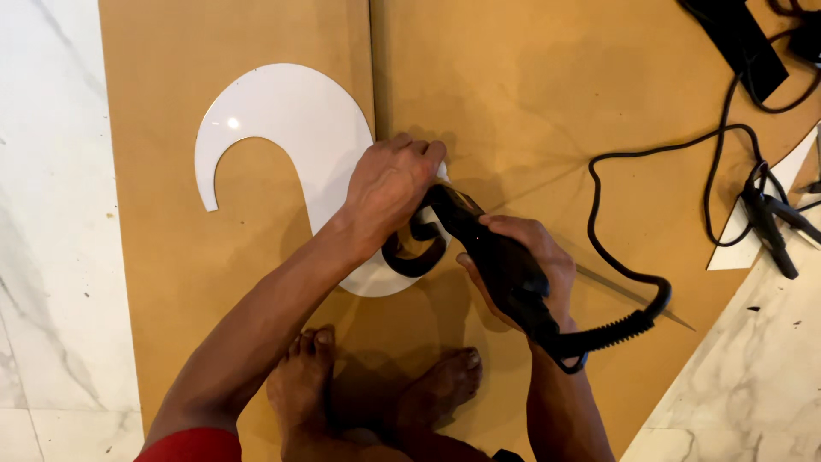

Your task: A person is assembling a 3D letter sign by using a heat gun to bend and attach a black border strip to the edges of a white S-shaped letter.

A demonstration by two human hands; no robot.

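A glossy white S-shaped cut-out lies flat on a brown board. My left hand presses down on the cut-out's right edge with fingers curled over it. My right hand grips a black corded power tool, whose front end meets the white piece just below my left hand. The tool's working end is hidden by my left hand. Both my bare feet rest on the board beneath my arms.
A second brown board adjoins on the right. The tool's black cable loops over it toward plugs and a black device at the top right. A white offcut lies at right. Marble floor surrounds the boards.
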